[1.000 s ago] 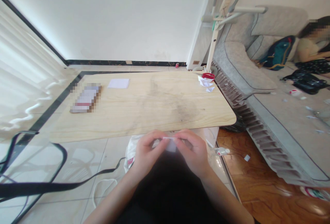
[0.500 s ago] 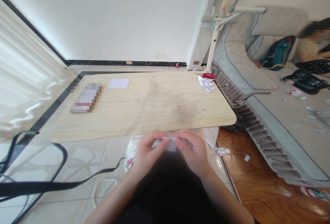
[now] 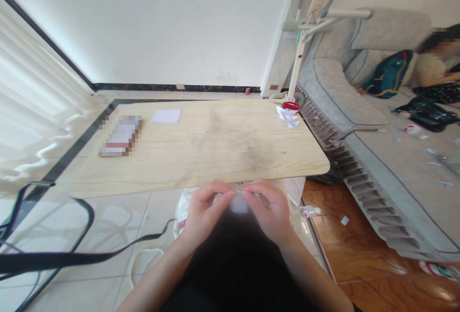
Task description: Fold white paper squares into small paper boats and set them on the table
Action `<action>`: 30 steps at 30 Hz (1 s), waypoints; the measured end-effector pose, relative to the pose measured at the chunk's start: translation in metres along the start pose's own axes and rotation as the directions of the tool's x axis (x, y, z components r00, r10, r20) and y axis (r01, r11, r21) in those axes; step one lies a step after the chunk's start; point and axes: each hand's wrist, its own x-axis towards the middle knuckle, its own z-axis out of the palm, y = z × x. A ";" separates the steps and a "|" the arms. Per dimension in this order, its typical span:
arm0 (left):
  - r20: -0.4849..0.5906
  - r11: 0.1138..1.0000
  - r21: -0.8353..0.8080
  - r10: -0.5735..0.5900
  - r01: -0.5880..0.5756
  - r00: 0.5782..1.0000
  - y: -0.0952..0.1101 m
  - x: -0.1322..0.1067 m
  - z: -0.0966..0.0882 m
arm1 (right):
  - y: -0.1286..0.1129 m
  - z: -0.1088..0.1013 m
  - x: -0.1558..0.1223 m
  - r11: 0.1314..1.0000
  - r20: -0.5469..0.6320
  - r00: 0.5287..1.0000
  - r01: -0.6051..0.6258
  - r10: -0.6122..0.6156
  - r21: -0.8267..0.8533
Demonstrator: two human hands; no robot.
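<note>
My left hand (image 3: 201, 213) and my right hand (image 3: 270, 210) meet just below the near edge of the wooden table (image 3: 201, 144). Both pinch a small folded piece of white paper (image 3: 239, 202) between fingertips and thumbs, over my dark lap. Most of the paper is hidden by my fingers.
On the table lie a blurred booklet (image 3: 120, 136) at the left, a white sheet (image 3: 166, 116) behind it, and folded paper pieces (image 3: 289, 117) with red scissors (image 3: 290, 106) at the far right corner. A grey sofa (image 3: 359, 110) with another person (image 3: 436, 63) stands right. Black straps (image 3: 53, 249) lie on the floor left.
My hands have stayed in place; the fingers shifted slightly on the paper, which now sits a little lower between them.
</note>
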 end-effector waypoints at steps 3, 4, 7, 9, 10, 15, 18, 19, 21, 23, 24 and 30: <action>-0.046 0.998 -0.048 -0.029 0.027 0.998 -0.002 0.000 0.002 | -0.002 0.002 0.000 1.000 -0.015 1.000 0.009 -0.009 -0.004; -0.059 0.995 -0.081 -0.054 0.049 0.997 -0.004 -0.001 0.003 | -0.002 0.002 -0.001 1.000 -0.016 1.000 0.013 -0.013 -0.007; -0.056 0.967 -0.211 -0.160 0.145 0.985 -0.008 0.000 0.004 | -0.002 0.001 -0.001 1.000 -0.022 1.000 0.017 -0.018 -0.019; -0.043 0.952 -0.238 -0.208 0.192 0.977 -0.008 0.002 0.002 | 0.000 -0.001 0.000 0.999 -0.036 0.999 0.010 -0.011 -0.034; -0.041 0.956 -0.217 -0.211 0.198 0.977 -0.007 0.003 0.000 | 0.001 -0.002 0.000 0.999 -0.043 0.999 0.007 -0.009 -0.044; -0.006 0.992 -0.032 -0.119 0.119 0.993 0.008 0.009 -0.005 | 0.004 -0.004 0.001 0.997 -0.055 0.998 0.026 -0.029 -0.067; -0.001 0.997 0.006 -0.079 0.079 0.997 0.012 0.009 -0.005 | 0.003 -0.002 0.001 0.998 -0.040 0.999 0.030 -0.032 -0.054; 0.007 0.998 0.012 -0.068 0.068 0.998 0.012 0.009 -0.005 | 0.003 -0.001 0.001 0.998 -0.035 0.999 0.027 -0.029 -0.052; 0.015 0.999 0.019 -0.050 0.050 0.999 0.011 0.008 -0.005 | 0.002 0.000 0.001 0.999 -0.028 0.999 0.020 -0.022 -0.048; 0.022 0.999 0.016 -0.041 0.041 0.999 0.008 0.007 -0.004 | 0.001 0.001 0.001 0.999 -0.021 1.000 0.018 -0.019 -0.040; 0.024 0.999 0.007 -0.044 0.044 0.999 0.007 0.006 -0.003 | 0.001 0.001 0.001 0.999 -0.017 1.000 0.018 -0.018 -0.035; -0.009 0.984 -0.128 -0.130 0.128 0.991 -0.005 0.004 0.002 | 0.003 0.000 0.002 1.000 -0.036 0.999 0.001 -0.002 -0.016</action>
